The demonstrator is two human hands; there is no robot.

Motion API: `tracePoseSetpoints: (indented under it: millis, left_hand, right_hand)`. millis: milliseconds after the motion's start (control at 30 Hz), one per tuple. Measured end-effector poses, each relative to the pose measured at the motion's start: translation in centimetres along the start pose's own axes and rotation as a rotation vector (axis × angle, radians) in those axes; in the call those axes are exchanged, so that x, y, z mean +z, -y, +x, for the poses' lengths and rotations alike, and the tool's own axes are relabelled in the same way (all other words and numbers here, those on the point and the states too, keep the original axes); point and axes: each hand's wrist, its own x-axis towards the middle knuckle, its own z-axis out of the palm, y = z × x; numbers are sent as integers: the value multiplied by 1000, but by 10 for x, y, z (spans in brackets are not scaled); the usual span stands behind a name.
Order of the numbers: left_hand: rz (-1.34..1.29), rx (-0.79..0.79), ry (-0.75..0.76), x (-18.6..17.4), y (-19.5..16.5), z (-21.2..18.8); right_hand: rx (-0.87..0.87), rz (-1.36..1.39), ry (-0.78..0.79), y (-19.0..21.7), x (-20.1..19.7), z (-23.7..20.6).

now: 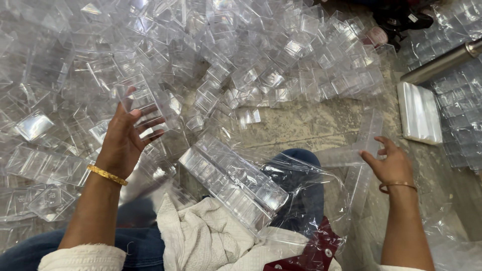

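Note:
My left hand [125, 135] is raised over the pile with its fingers wrapped around a row of clear plastic boxes [145, 103]. A long stack of nested clear boxes [233, 180] lies across my lap on a white cloth [201, 236]. My right hand [391, 163] hovers at the right with fingers apart, touching or just beside a long clear plastic strip [364, 150]; nothing is gripped in it. A gold bangle sits on each wrist.
A large heap of clear plastic boxes [226, 55] covers the floor ahead and to the left. A flat pack of clear sheets [419, 113] lies at the right, beside a metal pipe [442, 62]. A clear plastic bag [306, 200] drapes over my knee.

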Motion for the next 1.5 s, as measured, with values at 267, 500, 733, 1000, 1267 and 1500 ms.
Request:
tracePoseSetpoints:
  millis: [267, 500, 733, 1000, 1267, 1500]
  left_hand:
    - [-4, 2, -1, 1, -2, 2]
    - [1, -8, -12, 0, 3, 4]
    - [0, 16, -6, 0, 3, 3]
    - [43, -29, -94, 3, 13, 10]
    - [202, -75, -78, 2, 24, 11]
    - [372, -96, -60, 2, 42, 21]
  right_hand:
    - [-66, -62, -65, 4, 11, -11]
    - [-81, -135, 62, -12, 22, -8]
    - [18, -241, 247, 12, 14, 20]
    - [-586, 253, 20, 191, 31, 13]
    - [-849, -16, 330, 399, 130, -85]
    - [-297, 875, 526, 376, 86, -40]
